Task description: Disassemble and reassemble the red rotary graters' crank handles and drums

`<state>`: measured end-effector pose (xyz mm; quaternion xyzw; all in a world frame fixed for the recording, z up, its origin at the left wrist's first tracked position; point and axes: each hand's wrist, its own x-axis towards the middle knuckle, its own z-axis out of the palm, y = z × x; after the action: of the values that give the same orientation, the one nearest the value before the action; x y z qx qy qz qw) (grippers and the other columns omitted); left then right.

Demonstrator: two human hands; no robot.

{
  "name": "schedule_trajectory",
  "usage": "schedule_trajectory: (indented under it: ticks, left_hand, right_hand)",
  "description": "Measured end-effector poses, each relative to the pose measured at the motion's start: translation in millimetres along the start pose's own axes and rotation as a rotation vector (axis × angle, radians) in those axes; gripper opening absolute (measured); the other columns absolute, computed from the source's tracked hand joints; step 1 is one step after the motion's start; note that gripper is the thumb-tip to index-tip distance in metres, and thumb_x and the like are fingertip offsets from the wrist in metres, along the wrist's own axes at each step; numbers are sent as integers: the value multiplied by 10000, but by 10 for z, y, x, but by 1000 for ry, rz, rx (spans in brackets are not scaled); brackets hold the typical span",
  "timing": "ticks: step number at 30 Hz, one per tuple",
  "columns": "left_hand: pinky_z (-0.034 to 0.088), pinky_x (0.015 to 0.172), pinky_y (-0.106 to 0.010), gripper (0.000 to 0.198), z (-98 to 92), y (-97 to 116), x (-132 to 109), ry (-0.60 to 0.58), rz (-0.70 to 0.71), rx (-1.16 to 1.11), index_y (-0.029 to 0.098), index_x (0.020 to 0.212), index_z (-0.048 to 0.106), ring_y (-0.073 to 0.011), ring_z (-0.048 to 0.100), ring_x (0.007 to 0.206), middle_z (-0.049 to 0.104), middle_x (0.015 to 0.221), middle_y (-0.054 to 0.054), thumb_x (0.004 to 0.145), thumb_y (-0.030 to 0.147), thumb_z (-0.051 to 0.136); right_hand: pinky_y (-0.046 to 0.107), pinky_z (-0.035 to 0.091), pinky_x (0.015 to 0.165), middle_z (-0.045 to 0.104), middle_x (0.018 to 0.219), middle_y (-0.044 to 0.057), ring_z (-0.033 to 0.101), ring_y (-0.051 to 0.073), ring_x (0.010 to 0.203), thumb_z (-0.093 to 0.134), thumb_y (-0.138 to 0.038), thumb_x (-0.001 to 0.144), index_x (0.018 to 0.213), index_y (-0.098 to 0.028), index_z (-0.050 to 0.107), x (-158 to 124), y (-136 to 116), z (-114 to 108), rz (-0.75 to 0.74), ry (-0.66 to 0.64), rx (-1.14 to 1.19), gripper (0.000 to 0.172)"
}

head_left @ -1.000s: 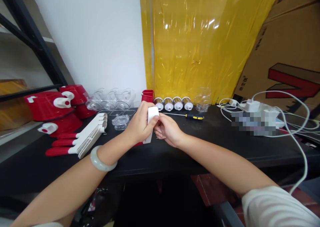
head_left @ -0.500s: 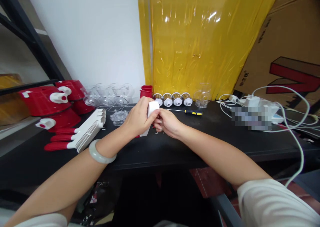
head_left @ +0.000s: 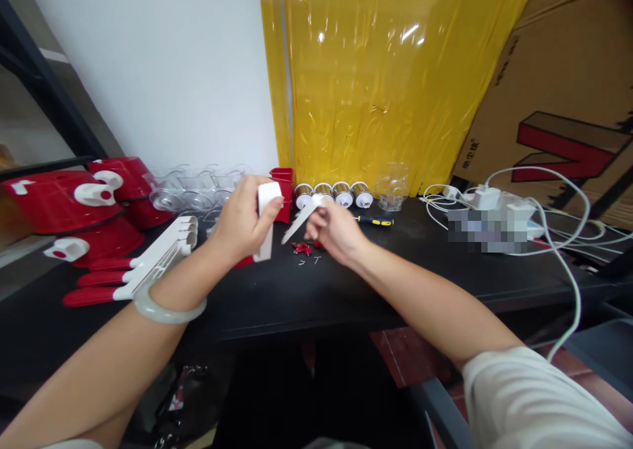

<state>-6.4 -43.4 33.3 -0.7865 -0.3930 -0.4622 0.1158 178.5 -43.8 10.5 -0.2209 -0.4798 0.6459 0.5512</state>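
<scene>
My left hand (head_left: 240, 221) is closed around a white plastic handle (head_left: 266, 238) with a red lower end, its thumb lying across the upper part. To the right of it, my right hand (head_left: 339, 233) pinches a thin, flat white strip (head_left: 298, 225) that slants down to the left. The strip and the handle are apart. Small red plastic parts (head_left: 302, 248) lie on the black table below the strip, with a few tiny screws (head_left: 317, 260) in front of them.
Several patterned drums (head_left: 342, 196) line the back, with a screwdriver (head_left: 380, 222) before them. A red container (head_left: 283, 184) stands behind my hands. Clear plastic parts (head_left: 198, 198), white-and-red handles (head_left: 161, 254) and red housings (head_left: 59, 202) sit left; chargers and cables (head_left: 487, 198) lie right.
My hands have moved apart, the left one going left with the handle. A thin white strip now shows in my right hand, and the small red parts have come into view.
</scene>
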Motion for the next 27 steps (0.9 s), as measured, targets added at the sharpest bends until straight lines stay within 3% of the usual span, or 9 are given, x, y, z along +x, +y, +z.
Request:
schedule_trajectory:
  ticks: [3, 7, 12, 16, 21, 27]
  left_hand:
    - [471, 825, -367, 338, -42, -102, 48, -33, -109, -43, 206, 1059, 566, -245, 606, 883, 649, 932, -67, 945, 512, 481]
    - [445, 647, -314, 395, 104, -139, 21, -263, -330, -241, 208, 953, 599, -206, 589, 640, 601, 694, -11, 958, 567, 435]
    - [454, 700, -341, 394, 305, -145, -52, -346, -442, -270, 196, 951, 619, -245, 631, 754, 671, 811, -43, 876, 580, 572]
    - [468, 672, -337, 446, 347, -197, -67, -354, -546, -348, 211, 941, 583, -251, 647, 731, 683, 817, -32, 683, 508, 793]
    - [517, 758, -383, 440, 408, -324, -102, -436, -589, -270, 211, 962, 557, -281, 684, 801, 696, 857, -44, 590, 271, 785]
    - [488, 960, -440, 649, 470, -377, -153, -512, -454, -62, 143, 1295, 510, -353, 661, 1130, 683, 1205, -180, 655, 168, 620]
  right_hand:
    - [261, 470, 605, 327, 498, -92, 417, 95, 433, 430, -370, 939, 698, -245, 281, 24, -181, -96, -29, -10, 25, 309]
    - [263, 438, 566, 286, 453, -90, 324, 103, 389, 378, -307, 918, 683, -249, 252, 89, -195, -163, 35, 41, 58, 273]
    - [242, 402, 522, 342, 419, -78, 337, 102, 386, 378, -263, 890, 665, -246, 279, 151, -16, -161, 124, 146, 63, 247]
    - [243, 438, 527, 459, 430, -43, 421, 108, 415, 414, -253, 868, 654, -239, 329, 156, 72, -127, 153, 179, 32, 231]
    - [234, 454, 489, 513, 420, -24, 447, 113, 389, 381, -204, 863, 665, -236, 363, 180, 100, -141, 180, 206, -19, 201]
    - [230, 471, 462, 644, 501, 20, 458, 105, 349, 376, -205, 870, 695, -230, 394, 224, 161, -192, 171, 156, -56, 178]
